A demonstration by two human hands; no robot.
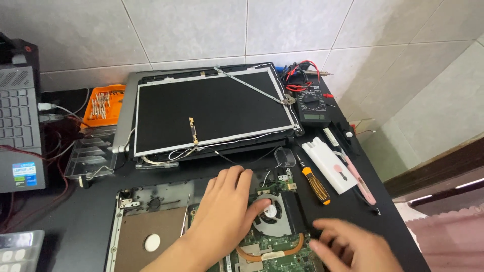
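- Nearest the viewer, a right hand (353, 247), blurred, rests at the lower right corner of an opened laptop base (151, 226) on a black counter (75, 216); its fingers look loosely curled, though the blur makes it hard to tell whether they grip anything.
- The left hand (224, 211) lies palm down across the exposed circuit board (275, 252), fingers held close together, with the thumb touching the rim of the round cooling fan (269, 214).
- A copper heat pipe (272, 250) curves beneath the fan, between the two hands.
- Just right of the base lie a screwdriver with an orange-and-black handle (315, 182), a flat white case (330, 163) and a pink tool (359, 176).
- Beyond the hands, a detached laptop screen panel (212, 111) lies face up in its lid, thin wires trailing along its lower edge.
- To its left sit a clear plastic tray (93, 151) and an orange tray of small metal parts (103, 105).
- At the far right corner, a black multimeter (312, 106) rests with red leads against the tiled wall (242, 27).
- A second laptop's keyboard (17, 118) fills the left edge.
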